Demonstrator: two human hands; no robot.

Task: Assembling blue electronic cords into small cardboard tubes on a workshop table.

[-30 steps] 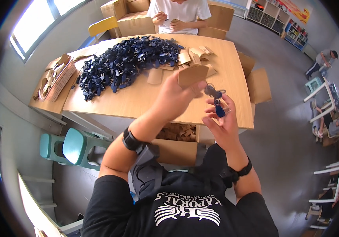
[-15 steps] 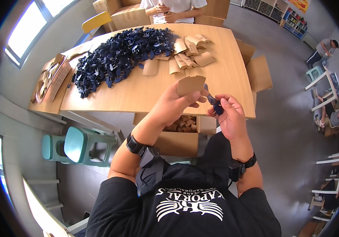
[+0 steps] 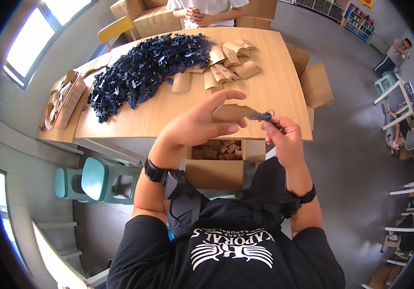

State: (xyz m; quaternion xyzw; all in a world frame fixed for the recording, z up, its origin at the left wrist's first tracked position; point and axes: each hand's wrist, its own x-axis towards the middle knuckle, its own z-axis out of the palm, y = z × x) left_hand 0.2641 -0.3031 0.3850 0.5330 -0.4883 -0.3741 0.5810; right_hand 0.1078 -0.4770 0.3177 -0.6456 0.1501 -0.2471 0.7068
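Observation:
My left hand (image 3: 195, 123) curves round a brown cardboard pillow box (image 3: 233, 113), fingers above it and thumb below. At the box's right end is a dark blue key ring (image 3: 261, 116), pinched by the fingertips of my right hand (image 3: 284, 137). Its blue end meets the mouth of the box; I cannot tell how far inside it reaches. Beyond my hands, a large heap of similar dark blue pieces (image 3: 139, 72) covers the left of the wooden table (image 3: 134, 125). Several more pillow boxes (image 3: 247, 70) lie to the right of the heap.
A basket of brown card pieces (image 3: 69, 103) stands at the table's left end. Below the near edge sits an open carton (image 3: 214, 174) holding brown card pieces. Green stools (image 3: 96, 179) stand at left. Across the table is a person with clasped hands (image 3: 198, 18).
My right hand has brought the key ring up to the box's right end. My left hand has turned the box flatter, and its fingers have lifted and spread above it.

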